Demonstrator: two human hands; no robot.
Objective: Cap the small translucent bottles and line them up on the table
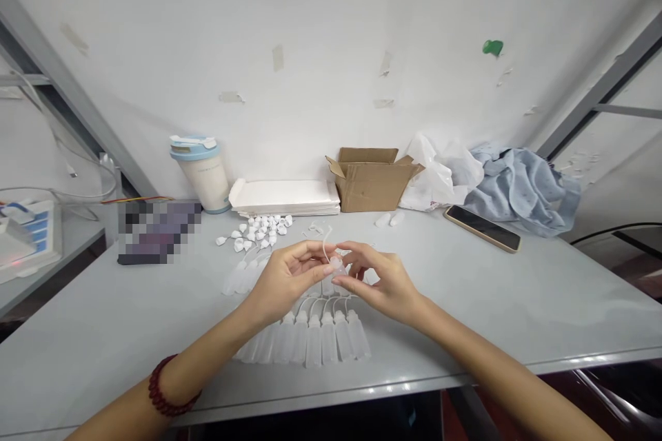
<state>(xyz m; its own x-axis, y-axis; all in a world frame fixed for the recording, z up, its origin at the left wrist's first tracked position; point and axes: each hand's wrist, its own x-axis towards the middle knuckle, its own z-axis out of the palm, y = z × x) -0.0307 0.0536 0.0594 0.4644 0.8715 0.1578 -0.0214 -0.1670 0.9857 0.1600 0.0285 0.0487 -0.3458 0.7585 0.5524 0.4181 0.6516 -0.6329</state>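
Observation:
My left hand [284, 280] and my right hand [383, 281] meet over the middle of the table. Between their fingertips is a small translucent plastic bottle [338, 267], with a thin curved white tube rising from its top. Both hands are closed on it, thumbs in front; fingers hide much of its body. Just below lies a row of similar translucent bottles [313, 341] with curved tubes at their tops. More bottles [236, 280] lie behind my left hand, partly covered by it. A pile of small white caps [269, 224] sits beyond that hand.
Along the wall stand a lidded cup [204, 176], a stack of white flat boxes [284, 198], an open cardboard box [375, 186], a white plastic bag [439, 169] and blue cloth [522, 186]. A phone [483, 227] lies at right; a pixelated item [158, 233] lies at left.

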